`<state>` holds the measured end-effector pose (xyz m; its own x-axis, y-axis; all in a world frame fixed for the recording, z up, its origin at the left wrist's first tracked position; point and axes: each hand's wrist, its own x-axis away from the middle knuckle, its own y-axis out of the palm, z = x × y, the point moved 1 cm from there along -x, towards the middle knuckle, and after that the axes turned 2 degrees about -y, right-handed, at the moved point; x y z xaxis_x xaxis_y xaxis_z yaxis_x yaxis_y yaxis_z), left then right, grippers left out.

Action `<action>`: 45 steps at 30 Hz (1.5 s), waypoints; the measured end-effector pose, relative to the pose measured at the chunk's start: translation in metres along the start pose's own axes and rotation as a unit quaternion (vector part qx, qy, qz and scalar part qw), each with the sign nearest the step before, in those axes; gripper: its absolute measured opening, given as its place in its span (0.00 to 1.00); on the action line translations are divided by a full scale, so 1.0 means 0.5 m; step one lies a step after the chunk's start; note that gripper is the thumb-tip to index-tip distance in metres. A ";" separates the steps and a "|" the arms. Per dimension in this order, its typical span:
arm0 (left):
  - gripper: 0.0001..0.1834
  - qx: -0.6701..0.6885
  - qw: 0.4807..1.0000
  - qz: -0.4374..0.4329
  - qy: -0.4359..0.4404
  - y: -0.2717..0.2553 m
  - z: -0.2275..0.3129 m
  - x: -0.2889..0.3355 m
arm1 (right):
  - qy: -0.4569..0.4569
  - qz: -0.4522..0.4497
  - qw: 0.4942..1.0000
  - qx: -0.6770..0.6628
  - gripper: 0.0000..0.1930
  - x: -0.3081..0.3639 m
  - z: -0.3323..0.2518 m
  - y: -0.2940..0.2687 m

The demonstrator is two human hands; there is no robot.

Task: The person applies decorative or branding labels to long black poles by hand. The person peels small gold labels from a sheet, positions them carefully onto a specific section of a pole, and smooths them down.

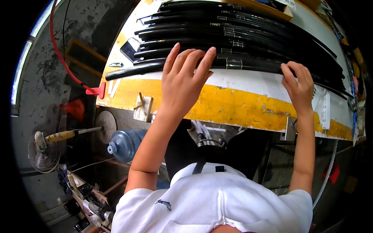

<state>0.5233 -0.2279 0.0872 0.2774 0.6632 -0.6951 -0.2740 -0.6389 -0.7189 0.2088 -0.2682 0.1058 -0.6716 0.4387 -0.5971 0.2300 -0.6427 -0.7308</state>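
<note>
Several glossy black poles (182, 31) with small gold and white markings lie side by side across the worktable. My left hand (184, 79) rests over the nearest black pole (248, 64), its fingers stretched out and slightly apart. The thumb is partly hidden beside that pole. Further right, my right hand (298, 83) has its fingers curled, the tips closed on the same pole near its right part. This pole's left end reaches out past the others, toward the table's left edge.
The white table has a worn yellow front border (241, 103). A phone (130, 48) lies left of the poles. A red clamp-like piece (97, 90) with a red hose sits at the left corner. Below stand a blue water jug (126, 143) and a fan (43, 149).
</note>
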 end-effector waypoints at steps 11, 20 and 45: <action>0.19 0.056 0.998 -0.041 -0.011 -0.086 -0.030 0.175 | 0.081 -0.011 0.987 -0.136 0.22 0.151 -0.100 -0.089; 0.20 0.070 0.994 -0.071 -0.036 -0.069 -0.051 0.244 | 0.159 -0.038 0.973 -0.161 0.21 0.204 -0.171 -0.053; 0.20 0.119 0.987 -0.104 -0.038 -0.039 -0.047 0.201 | 0.213 -0.033 0.972 -0.089 0.20 0.216 -0.173 -0.055</action>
<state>0.5783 -0.1580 0.0315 0.2828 0.8031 -0.5245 -0.4297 -0.3828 -0.8178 0.1910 -0.1490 0.0327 -0.3443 0.7201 -0.6025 0.3412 -0.5019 -0.7948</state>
